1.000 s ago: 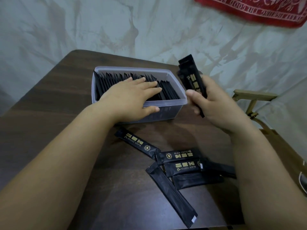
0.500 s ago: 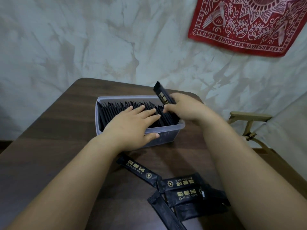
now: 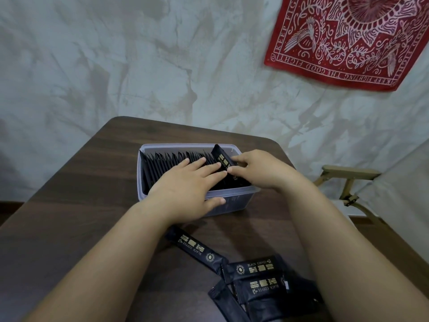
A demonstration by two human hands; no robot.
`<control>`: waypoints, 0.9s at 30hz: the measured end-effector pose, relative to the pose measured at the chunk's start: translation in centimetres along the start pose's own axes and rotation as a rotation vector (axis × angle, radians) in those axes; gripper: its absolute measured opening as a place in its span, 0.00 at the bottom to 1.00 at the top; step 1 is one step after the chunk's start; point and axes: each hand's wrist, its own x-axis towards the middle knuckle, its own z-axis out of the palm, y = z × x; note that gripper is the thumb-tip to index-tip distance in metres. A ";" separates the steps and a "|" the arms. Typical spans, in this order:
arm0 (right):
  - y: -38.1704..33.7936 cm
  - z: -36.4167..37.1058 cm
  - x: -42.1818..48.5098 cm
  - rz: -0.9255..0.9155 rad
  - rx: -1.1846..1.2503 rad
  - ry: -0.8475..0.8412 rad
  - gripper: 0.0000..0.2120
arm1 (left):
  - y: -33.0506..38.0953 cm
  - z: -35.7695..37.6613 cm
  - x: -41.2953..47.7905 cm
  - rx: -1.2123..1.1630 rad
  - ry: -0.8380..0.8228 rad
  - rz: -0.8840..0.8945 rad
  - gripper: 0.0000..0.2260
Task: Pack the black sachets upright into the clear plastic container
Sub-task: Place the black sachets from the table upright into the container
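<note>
Dark wood counter (image 3: 69,217), bare at the left. Toward the middle, clear plastic container (image 3: 140,180), long side running left to right, packed with a row of black sachets (image 3: 162,162) standing on end and leaning slightly. Laid flat across their tops, left hand (image 3: 185,191), fingers straight and slightly spread, thumb outside against the near side of the container. Just right of those fingertips, one more sachet (image 3: 221,159), gold print facing the camera, long axis tilted, top end pointing up and far-left, lower end down inside the container at the right end of the row. Pinched there between thumb and fingers of the right hand (image 3: 257,168). Nearer the camera, loose sachets (image 3: 255,269) lying flat and overlapping on the counter. Upper right, red patterned cloth (image 3: 348,43) on the wall (image 3: 116,66); below it, wooden chair arm (image 3: 350,173).
</note>
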 end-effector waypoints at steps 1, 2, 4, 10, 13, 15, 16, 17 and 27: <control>0.1 -0.1 -0.3 0.003 0.044 -0.007 0.15 | 0.0 0.0 0.0 0.002 -0.001 -0.001 0.30; 0.2 -0.1 -0.5 0.006 0.080 -0.010 0.14 | 0.0 0.0 0.0 0.003 -0.003 -0.004 0.30; 0.5 -0.1 -0.8 0.003 0.131 0.005 0.14 | 0.0 0.0 0.0 0.004 -0.008 -0.012 0.31; 0.8 0.5 -0.3 0.049 0.182 0.105 0.24 | -0.1 0.0 0.0 -0.002 -0.034 0.005 0.31; 1.0 0.6 -0.6 0.052 0.210 0.108 0.23 | 0.2 -0.2 -0.3 -0.008 -0.046 0.023 0.30; 1.4 0.5 -1.1 0.061 0.267 0.072 0.23 | 0.5 -0.3 -0.5 -0.013 -0.069 0.041 0.30; 1.7 0.5 -1.4 0.066 0.286 0.049 0.23 | 0.7 -0.3 -0.7 -0.020 -0.081 0.051 0.30; 1.9 0.4 -1.7 0.068 0.294 0.027 0.23 | 0.9 -0.5 -0.8 -0.032 -0.091 0.057 0.31; 2.8 -0.1 -4.2 0.061 0.268 0.025 0.22 | 3.4 -1.0 1.1 -0.049 -0.121 0.031 0.44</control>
